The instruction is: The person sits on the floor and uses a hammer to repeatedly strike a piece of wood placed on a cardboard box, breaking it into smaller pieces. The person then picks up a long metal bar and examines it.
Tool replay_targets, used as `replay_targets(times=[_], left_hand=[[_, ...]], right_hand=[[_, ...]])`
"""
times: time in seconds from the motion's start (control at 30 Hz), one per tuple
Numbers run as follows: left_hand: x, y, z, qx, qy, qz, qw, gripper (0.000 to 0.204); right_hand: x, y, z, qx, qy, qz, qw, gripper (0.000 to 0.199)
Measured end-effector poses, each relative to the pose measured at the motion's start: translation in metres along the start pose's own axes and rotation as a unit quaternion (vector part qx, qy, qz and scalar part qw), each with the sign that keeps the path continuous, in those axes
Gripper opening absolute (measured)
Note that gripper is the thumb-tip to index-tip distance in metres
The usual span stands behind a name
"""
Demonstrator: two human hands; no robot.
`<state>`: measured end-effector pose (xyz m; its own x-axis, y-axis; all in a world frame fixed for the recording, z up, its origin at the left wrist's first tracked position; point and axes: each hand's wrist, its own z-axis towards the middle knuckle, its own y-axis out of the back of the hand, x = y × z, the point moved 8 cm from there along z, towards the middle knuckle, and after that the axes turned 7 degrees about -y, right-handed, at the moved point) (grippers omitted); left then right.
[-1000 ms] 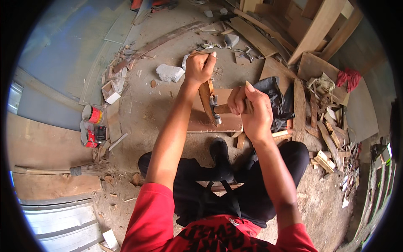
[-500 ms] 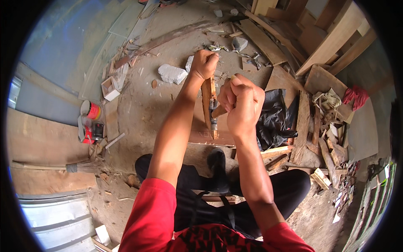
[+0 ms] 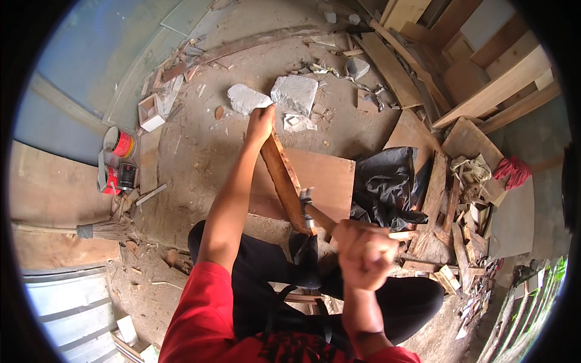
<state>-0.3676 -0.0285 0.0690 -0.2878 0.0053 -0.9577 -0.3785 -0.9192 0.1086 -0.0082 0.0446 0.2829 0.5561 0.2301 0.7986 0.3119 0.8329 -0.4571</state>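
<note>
My left hand is closed round the far end of a rough wooden plank, which slants from upper left down toward my shoe. A hammer with a wooden handle is in my right hand, whose fingers wrap the handle and are a little blurred. The hammer's dark metal head lies over the plank's near end in the picture; whether they touch I cannot tell. Under and beside the plank lies a flat plywood sheet on the floor.
Beyond my left hand lie white broken blocks. A black plastic bag and scrap wood are on the right. Paint cans, a white box and a broom lie left. Boards lean at the far right.
My left hand has shifted left and nearer, with the plank now more slanted and its near end closer to my shoe. My right hand has come down toward me with the hammer.
</note>
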Motion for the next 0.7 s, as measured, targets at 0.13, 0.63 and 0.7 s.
replay_targets(times=[0.13, 0.63, 0.7], left_hand=[[0.027, -0.023, -0.017, 0.044, 0.028, 0.105, 0.993, 0.053], [-0.038, 0.078, -0.211, 0.061, 0.049, 0.052, 0.996, 0.019], [-0.014, 0.112, -0.253, -0.004, 0.119, 0.120, 0.986, 0.018]], right_hand=[[0.011, 0.021, 0.009, 0.018, -0.013, 0.040, 0.999, 0.038], [-0.033, -0.007, -0.045, 0.025, -0.132, -0.014, 0.991, 0.041], [-0.037, -0.018, -0.046, 0.044, -0.147, 0.014, 0.988, 0.041]])
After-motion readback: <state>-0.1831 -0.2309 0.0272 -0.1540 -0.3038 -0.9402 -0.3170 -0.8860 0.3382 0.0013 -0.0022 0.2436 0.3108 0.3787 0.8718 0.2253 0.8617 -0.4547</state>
